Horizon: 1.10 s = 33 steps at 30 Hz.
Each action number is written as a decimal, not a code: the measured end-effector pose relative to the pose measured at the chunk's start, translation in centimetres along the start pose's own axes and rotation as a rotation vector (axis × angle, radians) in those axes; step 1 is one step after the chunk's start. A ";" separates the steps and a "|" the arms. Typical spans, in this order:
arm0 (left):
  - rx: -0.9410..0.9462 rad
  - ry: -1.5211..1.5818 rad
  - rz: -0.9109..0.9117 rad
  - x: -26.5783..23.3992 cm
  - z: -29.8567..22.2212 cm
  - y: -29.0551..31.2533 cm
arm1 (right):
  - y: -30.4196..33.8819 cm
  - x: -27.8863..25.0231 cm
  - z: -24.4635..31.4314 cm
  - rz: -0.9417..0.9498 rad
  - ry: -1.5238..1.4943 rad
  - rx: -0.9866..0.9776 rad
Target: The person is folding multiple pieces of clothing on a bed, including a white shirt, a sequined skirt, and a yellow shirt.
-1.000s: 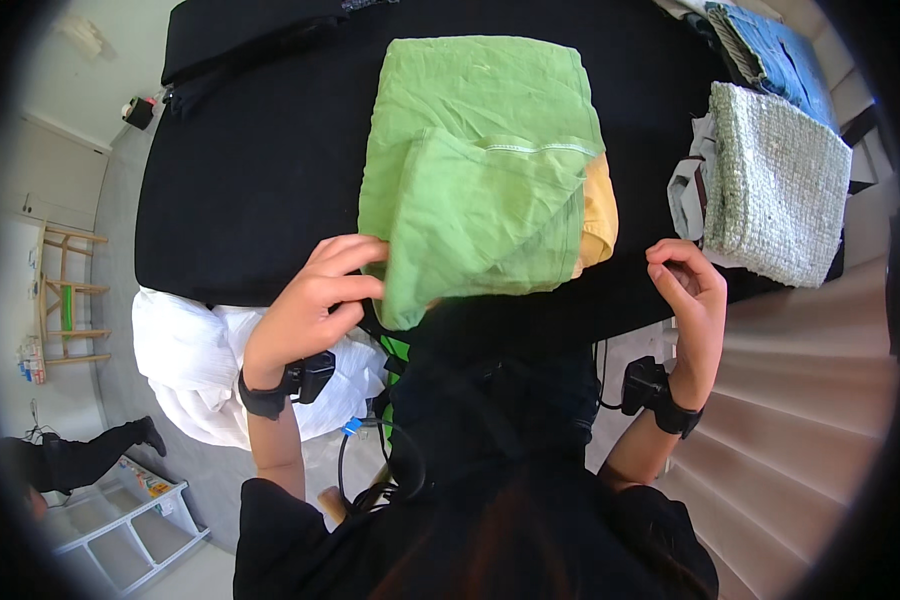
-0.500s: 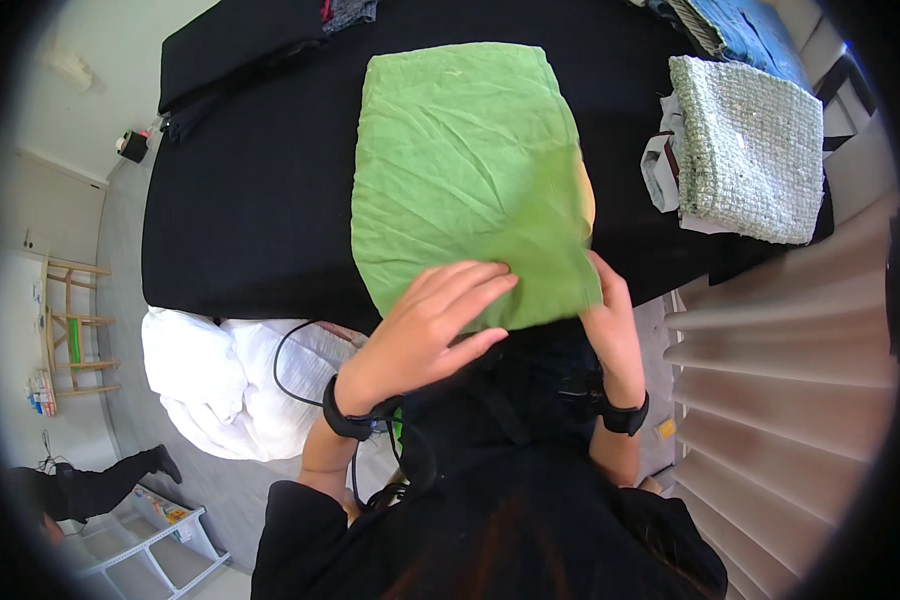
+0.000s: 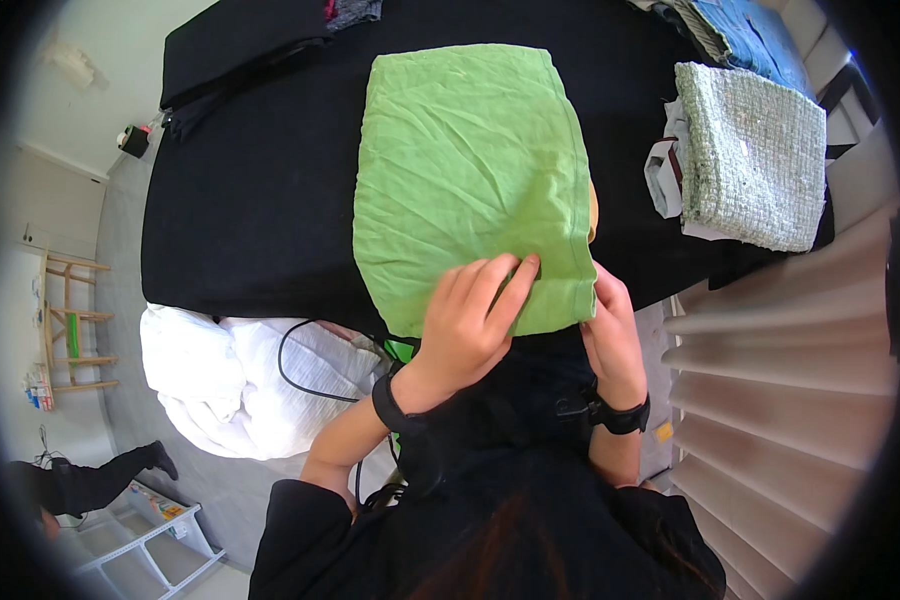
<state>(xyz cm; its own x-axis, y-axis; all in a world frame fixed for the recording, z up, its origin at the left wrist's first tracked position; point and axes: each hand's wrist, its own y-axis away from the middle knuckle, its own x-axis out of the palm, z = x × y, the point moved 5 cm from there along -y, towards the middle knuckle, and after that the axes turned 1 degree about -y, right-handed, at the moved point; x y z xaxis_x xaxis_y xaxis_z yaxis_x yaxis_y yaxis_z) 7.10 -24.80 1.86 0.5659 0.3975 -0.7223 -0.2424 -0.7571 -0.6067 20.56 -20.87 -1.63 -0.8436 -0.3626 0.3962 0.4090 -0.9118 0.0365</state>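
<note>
- The green cloth [image 3: 470,150] lies at the frame's centre on the black table cover [image 3: 250,220], its lower edge presumably kept within reach.
- The left hand [image 3: 465,325], loosely open, rests on its lower part, seemingly steadying it.
- The right hand [image 3: 615,335] pinches its lower-right corner, apparently controlling that edge.

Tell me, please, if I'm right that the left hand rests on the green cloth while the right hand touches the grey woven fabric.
No: the head view shows the right hand at the green cloth's near right corner, not the grey fabric; the left hand rests on the cloth.
</note>
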 end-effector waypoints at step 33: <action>-0.179 0.077 -0.405 -8.0 2.0 0.5 | -20.6 7.3 7.7 0.365 -0.115 0.095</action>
<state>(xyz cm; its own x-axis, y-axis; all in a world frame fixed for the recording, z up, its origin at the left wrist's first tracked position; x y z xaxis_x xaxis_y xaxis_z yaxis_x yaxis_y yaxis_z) 0.89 -27.33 6.64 0.6461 0.6457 -0.4070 0.1475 -0.6288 -0.7634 8.65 -3.27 7.63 -0.5941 -0.6311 0.4988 0.7101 -0.7028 -0.0434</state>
